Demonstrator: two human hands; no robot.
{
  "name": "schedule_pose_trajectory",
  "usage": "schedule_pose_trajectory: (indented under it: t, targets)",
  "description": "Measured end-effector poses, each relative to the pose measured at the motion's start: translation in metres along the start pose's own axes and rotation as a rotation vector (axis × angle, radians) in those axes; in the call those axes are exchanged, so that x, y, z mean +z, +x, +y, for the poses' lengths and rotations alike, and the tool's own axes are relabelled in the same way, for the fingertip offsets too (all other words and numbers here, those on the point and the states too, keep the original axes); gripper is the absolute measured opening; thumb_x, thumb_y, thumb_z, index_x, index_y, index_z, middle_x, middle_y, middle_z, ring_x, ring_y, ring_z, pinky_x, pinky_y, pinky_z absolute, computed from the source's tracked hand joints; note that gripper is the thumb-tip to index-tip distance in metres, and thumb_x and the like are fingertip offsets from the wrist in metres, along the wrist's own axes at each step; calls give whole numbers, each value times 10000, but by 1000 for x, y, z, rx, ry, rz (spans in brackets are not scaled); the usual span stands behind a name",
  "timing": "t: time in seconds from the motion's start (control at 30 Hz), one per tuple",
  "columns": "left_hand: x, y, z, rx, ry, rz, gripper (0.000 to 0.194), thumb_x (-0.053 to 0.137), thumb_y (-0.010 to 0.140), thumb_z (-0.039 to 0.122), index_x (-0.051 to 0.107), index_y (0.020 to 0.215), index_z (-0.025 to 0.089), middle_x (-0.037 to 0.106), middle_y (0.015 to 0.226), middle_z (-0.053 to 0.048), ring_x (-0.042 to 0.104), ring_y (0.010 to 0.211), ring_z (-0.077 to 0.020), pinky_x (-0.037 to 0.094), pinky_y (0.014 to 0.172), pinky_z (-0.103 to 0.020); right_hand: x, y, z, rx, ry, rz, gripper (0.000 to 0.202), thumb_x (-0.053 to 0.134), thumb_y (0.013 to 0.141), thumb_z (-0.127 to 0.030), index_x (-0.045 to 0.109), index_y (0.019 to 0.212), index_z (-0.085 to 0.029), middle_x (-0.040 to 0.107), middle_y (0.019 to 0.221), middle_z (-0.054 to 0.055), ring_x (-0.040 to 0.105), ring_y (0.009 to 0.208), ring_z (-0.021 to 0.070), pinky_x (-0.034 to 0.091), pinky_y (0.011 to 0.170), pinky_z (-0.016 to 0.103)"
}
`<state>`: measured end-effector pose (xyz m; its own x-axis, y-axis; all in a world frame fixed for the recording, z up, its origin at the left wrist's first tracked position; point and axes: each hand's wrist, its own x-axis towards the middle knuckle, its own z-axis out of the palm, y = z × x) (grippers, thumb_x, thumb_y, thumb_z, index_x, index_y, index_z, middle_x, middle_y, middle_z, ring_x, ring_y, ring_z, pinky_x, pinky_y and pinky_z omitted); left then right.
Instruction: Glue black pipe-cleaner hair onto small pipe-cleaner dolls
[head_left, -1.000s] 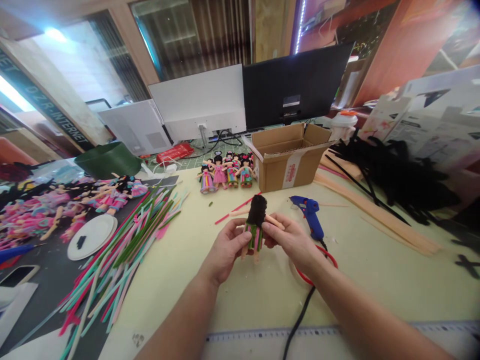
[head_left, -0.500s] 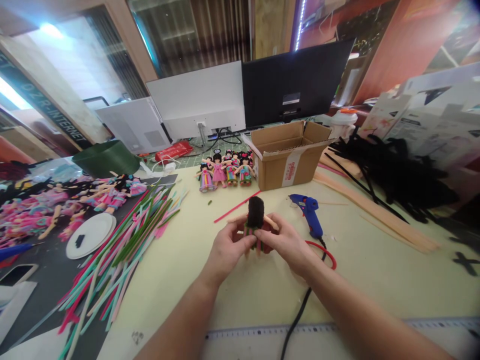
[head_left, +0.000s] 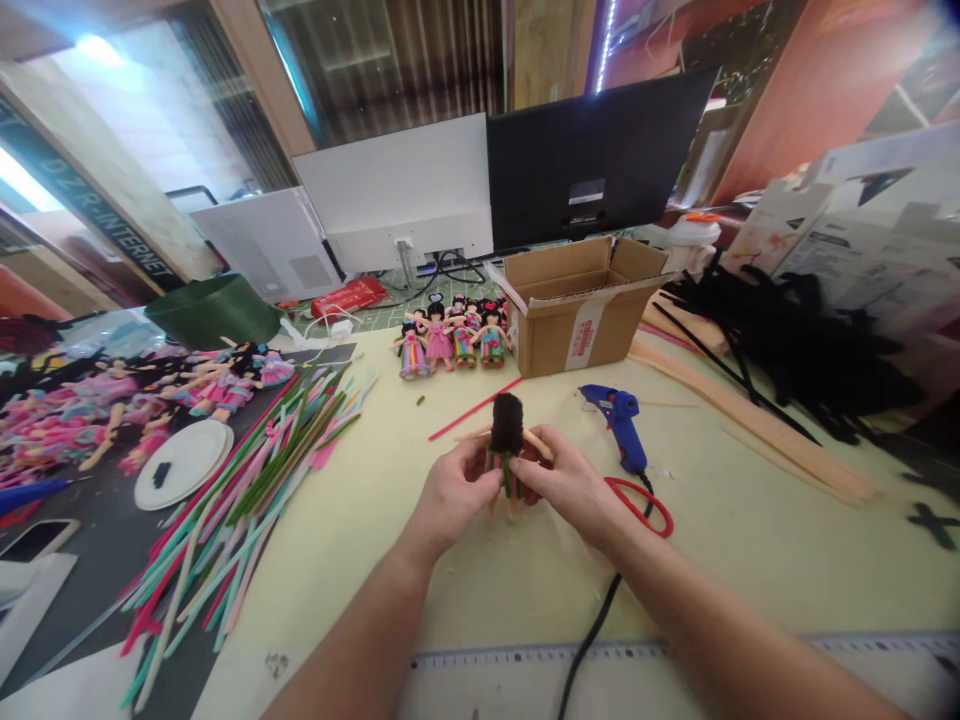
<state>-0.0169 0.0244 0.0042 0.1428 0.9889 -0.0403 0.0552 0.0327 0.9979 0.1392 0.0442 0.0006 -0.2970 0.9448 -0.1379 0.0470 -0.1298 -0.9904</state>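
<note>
A small pipe-cleaner doll point(head_left: 508, 428) is held upright between both hands, its black hair towards me and its peach arms spread sideways. My left hand point(head_left: 459, 492) pinches the striped green and pink skirt from the left. From the right, my right hand point(head_left: 562, 475) grips the same skirt, thumb on the near side. The fingers behind the doll are mostly hidden. To the right of my right hand lies a blue glue gun point(head_left: 616, 422) with a black cord. A pink-red pipe cleaner point(head_left: 474, 408) rests on the table just beyond the doll.
Several finished dolls point(head_left: 452, 335) stand beside an open cardboard box point(head_left: 585, 310). Loose coloured pipe cleaners point(head_left: 255, 500), a white plate point(head_left: 184, 465) and a doll pile point(head_left: 67, 420) lie left. Black pipe cleaners point(head_left: 795, 340) and peach strips point(head_left: 750, 425) lie right; a ruler point(head_left: 525, 657) crosses the front.
The doll has shifted very slightly left, and more of its green and pink skirt shows between the thumbs. Both hands keep their hold. The view has moved a little.
</note>
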Motion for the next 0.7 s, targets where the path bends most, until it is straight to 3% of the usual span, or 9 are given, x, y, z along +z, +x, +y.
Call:
schedule_pose_trajectory:
  t: [0.23, 0.57, 0.7]
  targets:
    - [3, -2, 2, 22, 71, 23, 408, 601, 783, 154, 599, 1191, 148, 710, 1071, -58, 656, 994, -197, 506, 895, -301, 1, -1, 4, -23, 11, -19, 185, 629, 797, -281, 479, 869, -201, 529, 686, -59, 593, 562, 113, 486, 510, 242]
    - [3, -3, -2, 80, 248, -7, 432, 514, 852, 185, 548, 1282, 190, 676, 1129, -60, 653, 831, -159, 514, 776, -270, 5, 2, 8, -23, -41, 31, 188, 595, 752, -204, 421, 820, -222, 495, 669, -77, 585, 524, 107, 458, 455, 223]
    - [5, -5, -4, 93, 285, 22, 406, 518, 863, 197, 544, 1269, 204, 690, 1044, -53, 645, 819, -163, 505, 769, -279, 4, 3, 8, -26, -20, 20, 173, 590, 759, -205, 430, 824, -223, 509, 643, -78, 581, 503, 111, 448, 452, 231]
